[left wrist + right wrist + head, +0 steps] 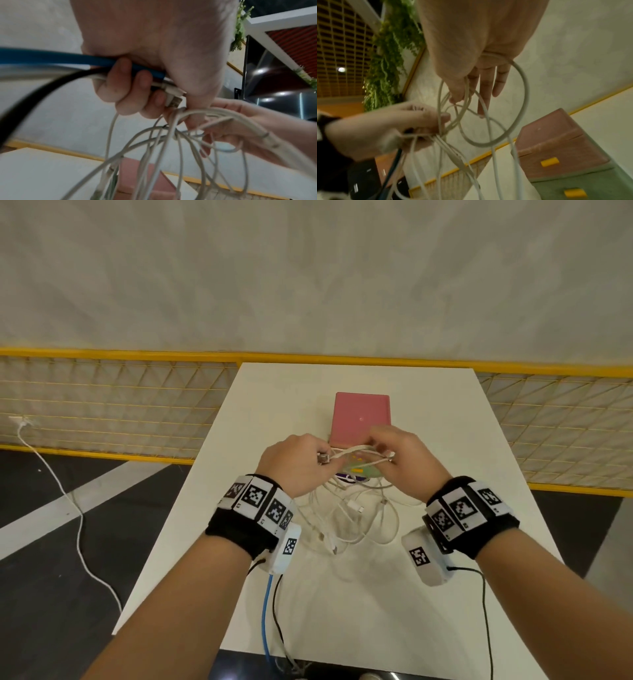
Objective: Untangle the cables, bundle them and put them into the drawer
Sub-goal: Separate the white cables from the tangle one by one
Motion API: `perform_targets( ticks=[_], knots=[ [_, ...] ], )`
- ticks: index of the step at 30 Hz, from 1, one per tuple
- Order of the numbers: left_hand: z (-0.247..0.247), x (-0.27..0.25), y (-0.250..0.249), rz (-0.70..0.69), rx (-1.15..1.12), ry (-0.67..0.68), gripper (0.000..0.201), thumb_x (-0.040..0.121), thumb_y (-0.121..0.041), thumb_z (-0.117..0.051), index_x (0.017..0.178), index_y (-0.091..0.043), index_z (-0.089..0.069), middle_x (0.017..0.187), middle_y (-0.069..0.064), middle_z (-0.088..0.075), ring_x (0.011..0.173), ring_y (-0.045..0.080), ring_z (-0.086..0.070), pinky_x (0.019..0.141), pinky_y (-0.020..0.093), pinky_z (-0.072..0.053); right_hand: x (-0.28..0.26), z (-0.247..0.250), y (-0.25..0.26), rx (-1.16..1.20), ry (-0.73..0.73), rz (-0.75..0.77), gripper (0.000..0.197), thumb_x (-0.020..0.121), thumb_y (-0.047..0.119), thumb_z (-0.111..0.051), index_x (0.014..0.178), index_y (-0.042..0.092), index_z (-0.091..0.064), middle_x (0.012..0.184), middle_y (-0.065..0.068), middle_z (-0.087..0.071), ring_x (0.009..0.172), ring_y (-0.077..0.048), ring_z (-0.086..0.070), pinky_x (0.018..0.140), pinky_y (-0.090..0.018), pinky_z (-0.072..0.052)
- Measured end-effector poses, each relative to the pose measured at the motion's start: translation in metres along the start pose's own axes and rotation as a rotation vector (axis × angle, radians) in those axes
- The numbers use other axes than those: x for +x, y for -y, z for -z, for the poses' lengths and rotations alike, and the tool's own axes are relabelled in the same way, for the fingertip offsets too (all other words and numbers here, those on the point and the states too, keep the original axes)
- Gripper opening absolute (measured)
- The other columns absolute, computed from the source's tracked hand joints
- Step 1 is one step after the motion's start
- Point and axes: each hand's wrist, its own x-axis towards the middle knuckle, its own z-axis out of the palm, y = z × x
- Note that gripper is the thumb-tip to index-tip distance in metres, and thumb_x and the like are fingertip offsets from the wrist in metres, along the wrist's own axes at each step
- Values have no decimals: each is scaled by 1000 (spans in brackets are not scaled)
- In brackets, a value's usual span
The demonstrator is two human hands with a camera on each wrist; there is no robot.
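Several tangled white cables (349, 515) lie on the white table (462, 474); their upper strands are lifted between both hands. My left hand (320, 458) grips a strand and its USB plug (173, 97) with curled fingers. My right hand (383, 451) pinches a strand between thumb and forefinger, and in the right wrist view the other fingers (499, 82) are straight, with cable loops (488, 135) hanging round them. Just behind the hands stands the small drawer unit (361, 417), with a pink top, a green drawer (582, 186) and yellow handles (549, 161); its drawers look closed.
A yellow mesh fence (102, 405) runs behind the table. A loose white cord (78, 525) trails over the dark floor on the left. Blue and black camera leads (270, 611) hang from my left wrist over the table's near edge.
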Motion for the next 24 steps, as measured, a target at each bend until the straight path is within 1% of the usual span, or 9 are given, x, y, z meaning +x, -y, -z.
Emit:
perform_targets(
  ticks=[2,5,8,10,12,16,19,22,24],
  knots=[
    [-4,2,3,42,19,-40,43,89,-57,-53,70,-21,-65,67,-6,-63,69,21,-60,51,25,-33,-3,2,6,172,86,-99,9,84,6,-64,86,14,-61,83,3,-63,74,-1,-56,69,-10,-41],
    [-12,3,4,97,-16,-82,39,89,-48,-55,66,-17,-63,58,-4,-56,64,23,-57,49,25,-30,-7,9,3,355,322,-215,6,86,12,-63,92,12,-62,88,9,-63,84,-1,-57,78,-12,-41],
    [-13,4,6,101,-206,-23,33,83,-53,-64,63,-27,-66,53,-8,-53,52,12,-49,49,24,-29,-9,14,-9,501,285,-281,9,90,15,-60,90,7,-61,86,1,-61,81,-7,-56,76,-11,-43],
    [-11,5,9,62,-367,62,23,79,-55,-69,71,-33,-72,59,-9,-59,51,4,-46,54,22,-33,-9,12,-17,359,160,-266,10,92,14,-59,84,7,-60,79,0,-59,69,-3,-54,68,-10,-42],
    [-12,8,13,31,-448,109,19,80,-48,-72,87,-31,-77,83,-9,-71,65,-1,-52,65,22,-39,-7,7,-25,202,65,-246,13,92,12,-57,81,18,-57,77,2,-60,63,0,-56,63,-11,-42],
    [-15,12,21,-13,-528,67,12,87,-28,-70,94,-31,-78,103,-11,-74,98,6,-64,86,25,-49,-5,7,-32,22,-41,-114,14,93,4,-52,88,17,-53,84,-2,-59,72,-14,-58,64,-19,-44],
    [-11,10,25,-32,-646,-60,15,90,-18,-66,95,-26,-77,100,-12,-73,94,9,-63,84,21,-47,-10,13,-45,-135,49,79,20,89,-8,-48,94,8,-59,91,-5,-56,80,-20,-54,73,-34,-48],
    [-6,11,26,0,-629,-128,14,89,-22,-68,102,-26,-69,99,-10,-66,81,11,-55,74,18,-43,-16,14,-55,-305,166,158,37,83,-13,-51,97,17,-66,108,-3,-60,91,-24,-61,78,-43,-50],
    [-6,12,29,61,-507,-152,10,88,-28,-68,98,-25,-70,84,-8,-62,69,11,-51,65,20,-41,-22,18,-57,-336,172,134,43,77,-8,-51,99,24,-69,124,1,-59,111,-17,-59,93,-45,-46]
  ],
)
